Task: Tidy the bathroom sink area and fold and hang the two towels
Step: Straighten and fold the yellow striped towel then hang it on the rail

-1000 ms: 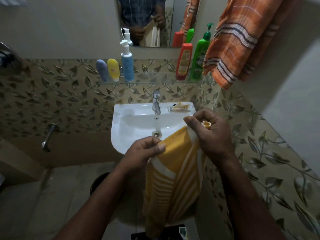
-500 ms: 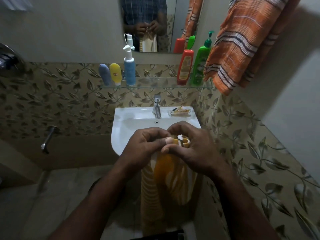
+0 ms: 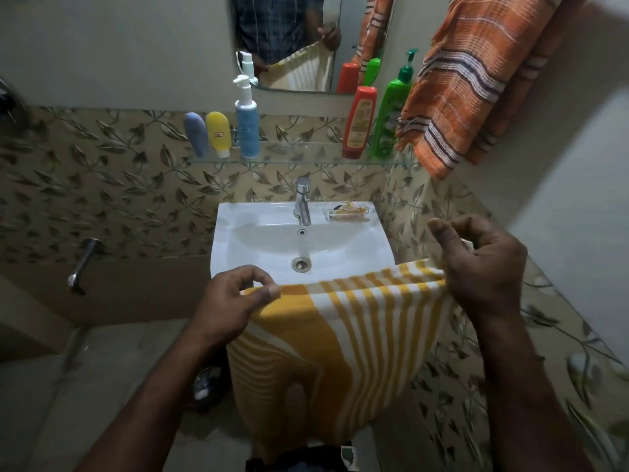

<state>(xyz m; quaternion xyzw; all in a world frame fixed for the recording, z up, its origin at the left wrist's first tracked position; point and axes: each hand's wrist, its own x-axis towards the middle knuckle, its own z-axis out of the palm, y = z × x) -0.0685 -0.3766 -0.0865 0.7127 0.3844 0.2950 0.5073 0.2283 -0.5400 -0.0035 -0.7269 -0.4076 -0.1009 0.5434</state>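
A yellow and white striped towel (image 3: 343, 338) hangs stretched between my hands in front of the white sink (image 3: 258, 243). My left hand (image 3: 235, 301) pinches its top left corner between thumb and fingers. My right hand (image 3: 483, 267) grips the top right corner, with its index finger lifted. The towel's top edge runs level across the sink's front rim and its body drops below. An orange checked towel (image 3: 473, 83) with dark stripes hangs at the upper right on the side wall.
A glass shelf (image 3: 299, 158) above the tap (image 3: 302, 202) carries a blue tube, a yellow tube, a pump bottle (image 3: 246, 120), a red bottle (image 3: 359, 122) and a green pump bottle (image 3: 391, 110). A soap dish (image 3: 347, 212) sits on the sink's right corner. A wall spout (image 3: 81, 264) sticks out at left.
My hands were together at the towel's top half a second ago. They have now moved apart, spreading the yellow towel wide across the sink front.
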